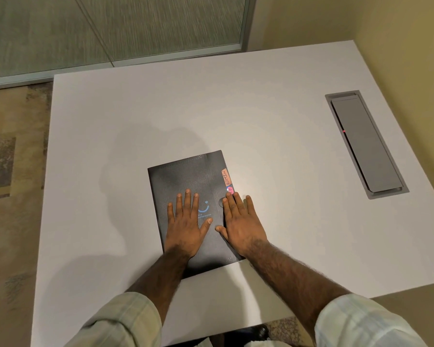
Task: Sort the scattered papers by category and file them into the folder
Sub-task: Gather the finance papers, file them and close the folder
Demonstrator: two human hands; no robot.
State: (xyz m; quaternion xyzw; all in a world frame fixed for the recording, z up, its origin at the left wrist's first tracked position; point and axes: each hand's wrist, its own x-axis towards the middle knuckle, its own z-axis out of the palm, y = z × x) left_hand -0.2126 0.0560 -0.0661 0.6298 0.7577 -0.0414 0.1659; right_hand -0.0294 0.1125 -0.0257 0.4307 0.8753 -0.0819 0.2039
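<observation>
Hands (188,226) flat on folder (186,176)

pale plaid sleeves (125,319) rolled up past bare, hairy forearms (293,279).

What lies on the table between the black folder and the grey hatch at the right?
Nothing: in the head view, only bare white table separates the folder from the hatch.

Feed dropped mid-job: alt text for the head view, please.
The left hand and right hand lie flat on a closed black folder on a white table. An orange tab reading ADMIN sticks out at its right edge. A grey hatch is set in the table, far right.
</observation>
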